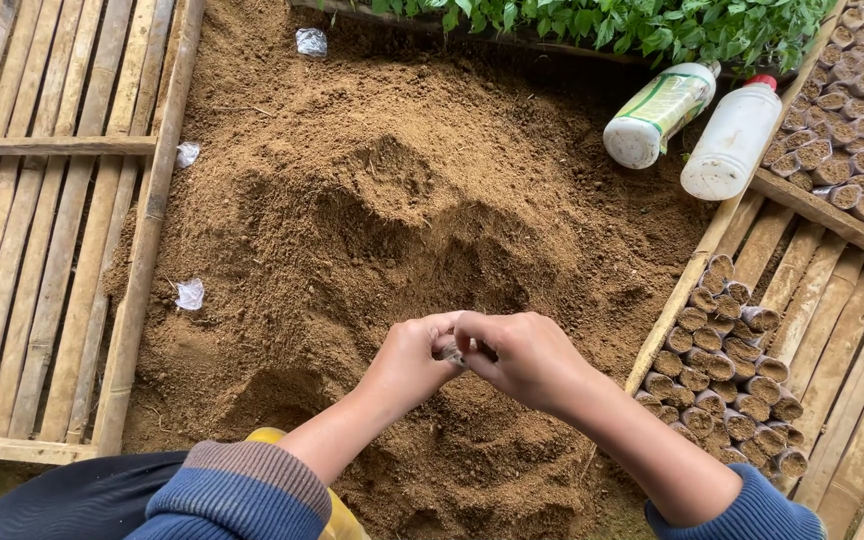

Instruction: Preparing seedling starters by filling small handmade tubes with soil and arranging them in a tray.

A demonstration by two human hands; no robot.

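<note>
A broad soil heap fills the middle. Right of it, filled seedling bags lie stacked on bamboo slats, so some are done. Left hand and right hand pinch a small clear bag, apparently unfilled, above the heap.

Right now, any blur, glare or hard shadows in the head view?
Head view: soft even daylight, no hard shadows; soil pile sharp; slight blur where left hand and right hand pinch a small clear bag; mild sheen on two white bottles.
</note>
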